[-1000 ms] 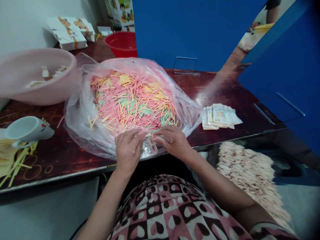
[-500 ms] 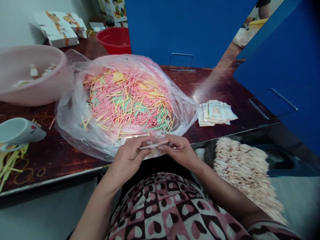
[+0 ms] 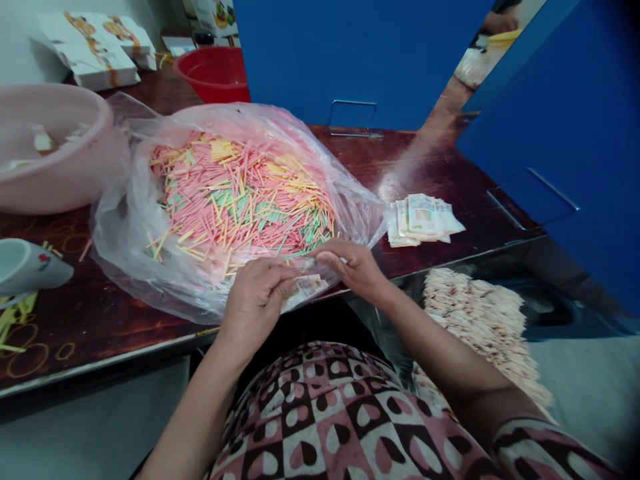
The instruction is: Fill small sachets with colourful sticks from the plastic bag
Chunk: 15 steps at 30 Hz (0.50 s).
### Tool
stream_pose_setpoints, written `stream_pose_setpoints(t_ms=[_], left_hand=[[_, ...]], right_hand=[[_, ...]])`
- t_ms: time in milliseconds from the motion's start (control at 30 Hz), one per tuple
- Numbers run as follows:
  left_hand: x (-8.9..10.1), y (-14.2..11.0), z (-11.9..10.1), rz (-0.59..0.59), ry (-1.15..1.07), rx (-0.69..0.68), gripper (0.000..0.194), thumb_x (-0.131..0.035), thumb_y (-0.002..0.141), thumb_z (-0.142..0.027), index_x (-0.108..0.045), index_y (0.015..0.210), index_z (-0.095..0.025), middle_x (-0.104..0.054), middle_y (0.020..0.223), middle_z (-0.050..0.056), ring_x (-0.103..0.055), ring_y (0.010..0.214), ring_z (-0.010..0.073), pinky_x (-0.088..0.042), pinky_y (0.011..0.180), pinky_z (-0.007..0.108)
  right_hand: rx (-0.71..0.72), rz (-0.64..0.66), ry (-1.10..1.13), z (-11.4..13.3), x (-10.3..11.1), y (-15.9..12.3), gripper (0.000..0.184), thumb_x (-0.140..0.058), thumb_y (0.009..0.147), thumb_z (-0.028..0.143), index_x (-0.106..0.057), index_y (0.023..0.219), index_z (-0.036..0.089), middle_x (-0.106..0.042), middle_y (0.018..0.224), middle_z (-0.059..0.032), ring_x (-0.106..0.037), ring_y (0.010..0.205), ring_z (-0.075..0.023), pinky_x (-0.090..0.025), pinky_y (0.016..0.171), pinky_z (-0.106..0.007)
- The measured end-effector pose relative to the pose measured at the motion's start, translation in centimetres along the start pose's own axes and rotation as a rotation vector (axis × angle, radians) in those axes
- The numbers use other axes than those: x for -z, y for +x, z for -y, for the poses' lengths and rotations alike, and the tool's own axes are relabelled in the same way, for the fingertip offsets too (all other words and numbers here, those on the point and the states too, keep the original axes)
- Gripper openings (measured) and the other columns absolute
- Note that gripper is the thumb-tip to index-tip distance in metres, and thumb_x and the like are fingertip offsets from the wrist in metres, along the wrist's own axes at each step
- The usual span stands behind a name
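Note:
A big clear plastic bag (image 3: 125,220) lies open on the dark wooden table (image 3: 100,320), heaped with pink, yellow and green sticks (image 3: 240,200). At its near edge my left hand (image 3: 255,297) and my right hand (image 3: 350,267) pinch a small clear printed packet (image 3: 307,287) between them. Both hands are closed on the packet, the left on its left end, the right on its upper right. What is inside the packet I cannot make out.
A pink basin (image 3: 55,160) stands at the left, a red bowl (image 3: 213,70) and printed boxes (image 3: 85,47) behind. A white cup (image 3: 27,267) lies on its side near loose sticks. A stack of flat packets (image 3: 423,220) lies right of the bag. Filled packets (image 3: 480,320) pile below the table edge. Blue panels (image 3: 575,133) stand to the right.
Both hands lifted the packet off the bag's edge to hold it level, then lowered it again and tilted it. The view has drifted right, so everything shifts left.

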<state>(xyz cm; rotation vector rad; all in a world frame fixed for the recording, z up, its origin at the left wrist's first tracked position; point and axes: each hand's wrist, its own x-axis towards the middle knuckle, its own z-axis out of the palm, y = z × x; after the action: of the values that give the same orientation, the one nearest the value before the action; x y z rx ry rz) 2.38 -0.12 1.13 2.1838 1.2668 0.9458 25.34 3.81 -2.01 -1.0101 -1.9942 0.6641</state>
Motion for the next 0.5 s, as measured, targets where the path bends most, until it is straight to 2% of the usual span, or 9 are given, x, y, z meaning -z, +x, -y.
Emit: stream_pose_setpoints(t_ms=[33, 100, 200, 267, 367, 500], left_hand=[[-0.2, 0.0, 0.3, -0.014, 0.044, -0.02, 0.027, -0.054, 0.101, -0.035, -0.078, 0.096, -0.023, -0.077, 0.096, 0.006, -0.068, 0.099, 0.0222, -0.049, 0.09, 0.036], [-0.6, -0.2, 1.0, -0.008, 0.113, -0.031, 0.028, -0.052, 0.103, -0.035, -0.076, 0.097, -0.021, -0.076, 0.096, 0.007, -0.067, 0.099, 0.0236, -0.047, 0.089, 0.037], [-1.5, -0.5, 1.8, 0.02, 0.181, -0.021, 0.027, -0.051, 0.103, -0.031, -0.073, 0.095, -0.019, -0.075, 0.093, 0.008, -0.066, 0.095, 0.0251, -0.045, 0.087, 0.039], [-1.9, -0.6, 2.1, 0.02, 0.206, -0.029, 0.025, -0.051, 0.103, -0.029, -0.071, 0.093, -0.019, -0.074, 0.09, 0.007, -0.065, 0.092, 0.0254, -0.044, 0.085, 0.039], [-2.2, -0.7, 2.3, -0.014, 0.208, -0.076, 0.023, -0.052, 0.103, -0.028, -0.07, 0.093, -0.019, -0.073, 0.087, 0.007, -0.064, 0.092, 0.0256, -0.043, 0.084, 0.038], [-2.3, -0.6, 2.5, -0.043, 0.204, -0.12, 0.022, -0.052, 0.103, -0.026, -0.069, 0.091, -0.019, -0.072, 0.087, 0.006, -0.063, 0.09, 0.0249, -0.044, 0.083, 0.038]], right_hand=[[0.014, 0.014, -0.046, -0.9, 0.5, 0.5, 0.033, -0.05, 0.106, 0.041, -0.076, 0.101, 0.022, -0.077, 0.099, -0.0068, -0.07, 0.094, -0.0187, -0.053, 0.088, -0.032], [0.055, 0.114, -0.197, -2.5, 1.2, 1.5, 0.024, -0.055, 0.101, 0.024, -0.076, 0.113, 0.018, -0.077, 0.112, -0.0103, -0.069, 0.106, -0.0214, -0.05, 0.099, -0.036], [0.097, 0.345, -0.454, -3.4, 1.8, 2.6, 0.031, -0.054, 0.096, 0.008, -0.074, 0.118, 0.015, -0.076, 0.12, -0.0129, -0.065, 0.112, -0.0242, -0.045, 0.103, -0.038], [0.102, 0.444, -0.606, -3.2, 2.0, 3.1, 0.03, -0.053, 0.096, 0.007, -0.074, 0.116, 0.015, -0.075, 0.121, -0.0125, -0.063, 0.112, -0.0255, -0.043, 0.099, -0.039], [0.152, 0.525, -0.765, -2.5, 2.2, 3.5, 0.023, -0.055, 0.098, 0.012, -0.074, 0.111, 0.016, -0.074, 0.12, -0.0121, -0.06, 0.11, -0.0267, -0.038, 0.093, -0.039], [0.298, 0.567, -0.801, -2.6, 2.5, 3.9, 0.02, -0.056, 0.101, 0.018, -0.073, 0.111, 0.018, -0.074, 0.118, -0.0102, -0.057, 0.111, -0.0263, -0.033, 0.091, -0.039]])
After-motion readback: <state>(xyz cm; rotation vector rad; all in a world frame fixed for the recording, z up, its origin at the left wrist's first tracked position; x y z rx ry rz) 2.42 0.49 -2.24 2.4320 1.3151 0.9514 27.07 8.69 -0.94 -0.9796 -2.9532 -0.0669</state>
